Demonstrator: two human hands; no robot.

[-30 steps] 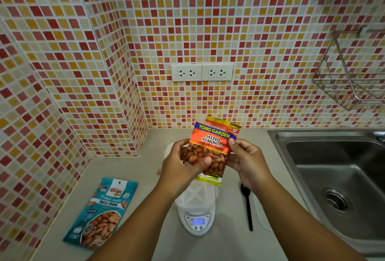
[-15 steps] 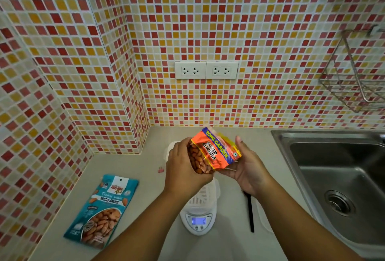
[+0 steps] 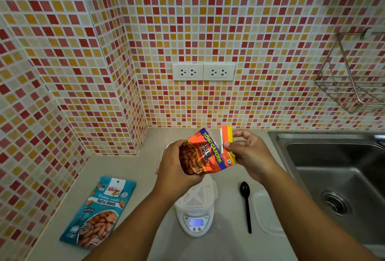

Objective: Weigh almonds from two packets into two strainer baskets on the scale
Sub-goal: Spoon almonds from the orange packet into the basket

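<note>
I hold an orange packet of salted almonds (image 3: 205,154) above the scale, turned on its side. My left hand (image 3: 174,167) grips its lower, almond-filled part. My right hand (image 3: 248,153) pinches the top strip (image 3: 226,136), which is partly torn away from the packet. Under the packet a white strainer basket (image 3: 199,195) sits on the white digital scale (image 3: 195,222), whose display is lit. A teal packet of roasted almonds (image 3: 99,211) lies flat on the counter to the left. A second basket is not clearly visible.
A black plastic spoon (image 3: 246,206) lies right of the scale, beside a clear lid (image 3: 268,213). A steel sink (image 3: 341,179) fills the right side. A wire rack (image 3: 352,75) hangs on the tiled wall, and two sockets (image 3: 203,71) sit at the back.
The orange packet went from upright to lying sideways. My right hand has now pulled the top strip partly off, opening a tear along the packet's top.
</note>
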